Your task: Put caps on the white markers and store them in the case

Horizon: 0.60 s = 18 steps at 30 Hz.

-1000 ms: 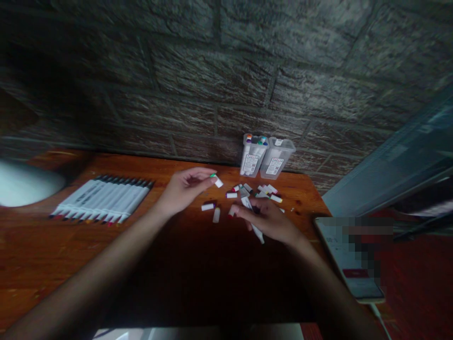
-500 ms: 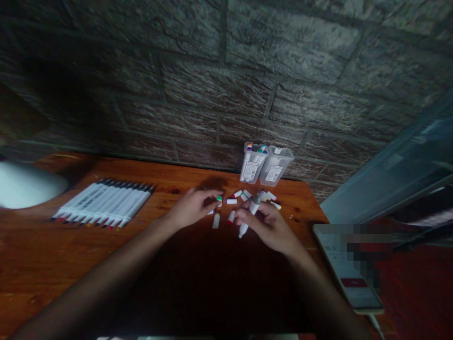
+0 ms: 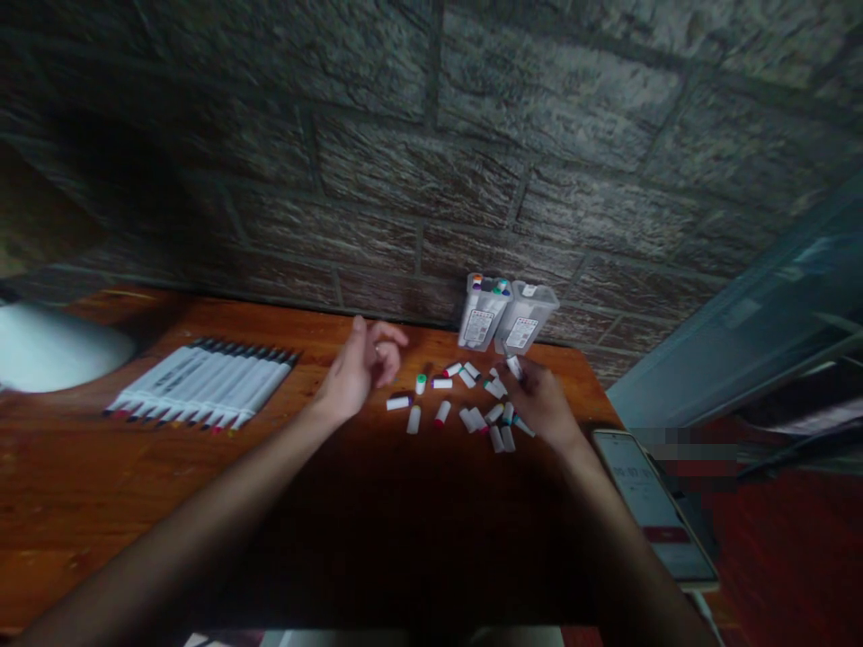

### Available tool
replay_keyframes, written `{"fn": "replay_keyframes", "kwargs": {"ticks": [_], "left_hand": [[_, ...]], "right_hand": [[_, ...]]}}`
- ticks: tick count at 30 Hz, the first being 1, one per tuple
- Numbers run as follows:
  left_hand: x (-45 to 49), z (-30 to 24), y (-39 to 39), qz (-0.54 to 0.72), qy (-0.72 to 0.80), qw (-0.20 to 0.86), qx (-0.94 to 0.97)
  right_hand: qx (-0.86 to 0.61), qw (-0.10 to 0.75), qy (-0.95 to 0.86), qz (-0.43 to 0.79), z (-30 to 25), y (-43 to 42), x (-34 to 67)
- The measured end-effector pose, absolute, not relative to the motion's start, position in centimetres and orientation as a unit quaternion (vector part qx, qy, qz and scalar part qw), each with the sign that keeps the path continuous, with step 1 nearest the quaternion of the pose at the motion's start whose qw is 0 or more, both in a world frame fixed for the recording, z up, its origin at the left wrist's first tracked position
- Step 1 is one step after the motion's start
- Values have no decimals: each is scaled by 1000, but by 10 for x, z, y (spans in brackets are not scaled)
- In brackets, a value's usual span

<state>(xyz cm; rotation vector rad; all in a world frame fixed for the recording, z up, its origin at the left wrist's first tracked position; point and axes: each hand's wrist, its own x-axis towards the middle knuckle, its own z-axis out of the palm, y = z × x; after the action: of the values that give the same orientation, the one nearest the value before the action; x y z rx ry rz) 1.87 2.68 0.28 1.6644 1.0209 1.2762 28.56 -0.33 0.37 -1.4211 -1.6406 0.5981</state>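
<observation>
My left hand (image 3: 357, 370) is raised over the table, fingers loosely bent and apart, with nothing in it. Just right of it, a green-topped marker cap (image 3: 421, 385) stands upright on the wood. My right hand (image 3: 541, 402) is closed around a white marker (image 3: 514, 367), one end of which shows above the fingers, close in front of the clear plastic box (image 3: 525, 334). Several loose white marker caps with coloured ends lie between the hands, among them a red-ended cap (image 3: 442, 413) and a purple-ended cap (image 3: 397, 403). Part of the marker is hidden by my fingers.
A row of white markers (image 3: 202, 382) lies side by side on the left. Against the brick wall, another clear box (image 3: 477, 323) holds several markers. A phone (image 3: 653, 503) with a cable lies at the right edge, and a white lamp-like object (image 3: 60, 350) stands far left.
My left hand has let go of the green-topped cap and moved up and left. My right hand has carried the marker right, toward the clear boxes, turning it.
</observation>
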Motion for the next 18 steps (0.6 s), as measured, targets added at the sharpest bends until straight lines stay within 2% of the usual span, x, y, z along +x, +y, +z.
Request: {"fn": "replay_keyframes", "kwargs": {"ticks": [3, 9, 11, 18], "left_hand": [[23, 1, 35, 542, 288, 496, 615], [23, -11, 43, 559, 257, 483, 623], [21, -8, 41, 562, 251, 508, 603], [17, 21, 23, 532, 91, 740, 401]], "right_hand": [[-615, 326, -700, 156, 5, 5, 273], [-648, 218, -720, 118, 7, 17, 242], [-670, 178, -715, 96, 7, 17, 237], [-710, 94, -698, 32, -1, 14, 233]]}}
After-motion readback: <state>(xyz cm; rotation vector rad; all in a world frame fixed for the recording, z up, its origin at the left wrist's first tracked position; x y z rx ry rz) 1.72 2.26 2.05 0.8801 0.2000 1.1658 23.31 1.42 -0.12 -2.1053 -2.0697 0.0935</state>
